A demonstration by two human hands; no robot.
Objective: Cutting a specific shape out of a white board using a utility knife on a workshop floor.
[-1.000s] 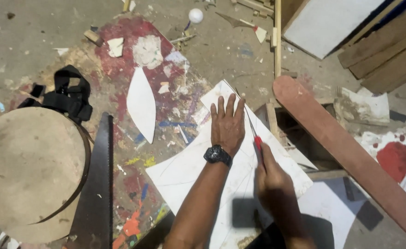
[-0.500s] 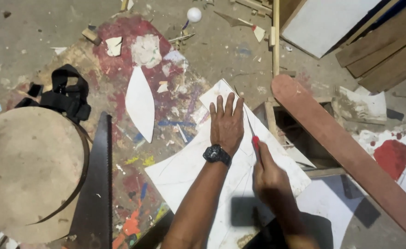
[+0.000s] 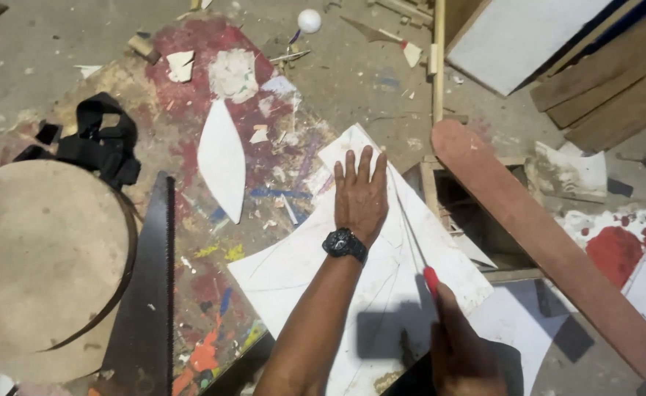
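The right hand (image 3: 464,345) is partly cut off by the lower edge of the view, and its fingers are lost in shadow; it is closed around a red-handled knife (image 3: 414,242), of which only the handle tip and a thin blade can be made out. Faint curved lines are drawn on the white sheet (image 3: 301,271), hard to follow. The sheet's lower part is hidden behind both forearms.

The sheet lies on a paint-spattered board (image 3: 191,154), its far corner pointing away from the person and its right edge hanging over a dark wooden frame (image 3: 477,220). Open room is left on the board to the left, between the sheet and a handsaw (image 3: 150,293); a reddish plank (image 3: 543,242) closes off the right side.

The blade's long axis runs away from the person, tilted slightly left, just beside the left hand (image 3: 359,194), which is pressed flat on the sheet with fingers spread, holding nothing.
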